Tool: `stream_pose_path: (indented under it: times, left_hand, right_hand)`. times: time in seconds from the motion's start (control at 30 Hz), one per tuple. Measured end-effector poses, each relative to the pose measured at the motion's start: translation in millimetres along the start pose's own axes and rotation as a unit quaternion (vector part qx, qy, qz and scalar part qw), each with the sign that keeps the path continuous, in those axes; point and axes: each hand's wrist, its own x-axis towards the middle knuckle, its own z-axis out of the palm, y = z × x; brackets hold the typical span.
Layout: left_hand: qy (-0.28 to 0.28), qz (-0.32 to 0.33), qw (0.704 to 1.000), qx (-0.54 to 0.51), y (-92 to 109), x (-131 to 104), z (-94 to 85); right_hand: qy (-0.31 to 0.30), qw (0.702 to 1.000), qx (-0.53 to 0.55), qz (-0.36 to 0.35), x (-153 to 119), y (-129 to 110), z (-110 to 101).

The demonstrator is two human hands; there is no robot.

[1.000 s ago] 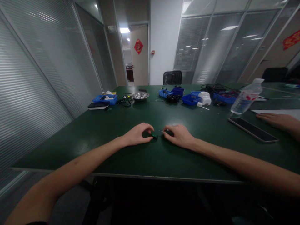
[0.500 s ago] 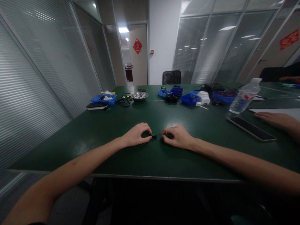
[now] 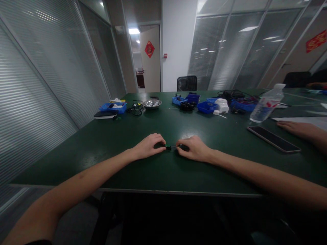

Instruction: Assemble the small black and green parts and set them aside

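Observation:
Over the dark green table [image 3: 127,136], my left hand [image 3: 150,146] pinches a small green and black part [image 3: 168,147] between thumb and fingers. My right hand [image 3: 193,148] is closed on the dark handle of a thin tool [image 3: 184,147], which looks like a screwdriver. Its slim metal shaft points left and reaches the small part, or nearly so; whether the tip touches it is too small to tell. Both hands are low at the table, a short gap apart.
A phone [image 3: 273,139] and a tilted plastic bottle [image 3: 267,103] stand to the right, near another person's hand [image 3: 293,128]. Farther back are a metal bowl [image 3: 152,104], blue bins [image 3: 206,107], black cables [image 3: 136,108] and a left blue tray [image 3: 113,108] beside a dark notebook [image 3: 106,115].

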Motion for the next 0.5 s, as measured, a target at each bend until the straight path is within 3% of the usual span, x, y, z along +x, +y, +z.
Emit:
stream_pose_path:
  times: [0.5]
  left_hand:
    - [-0.002,0.002,1.0,-0.003,-0.8,-0.8,-0.6]
  right_hand:
    - [-0.022,0.999,-0.004,-0.033,0.7,-0.1,-1.5]
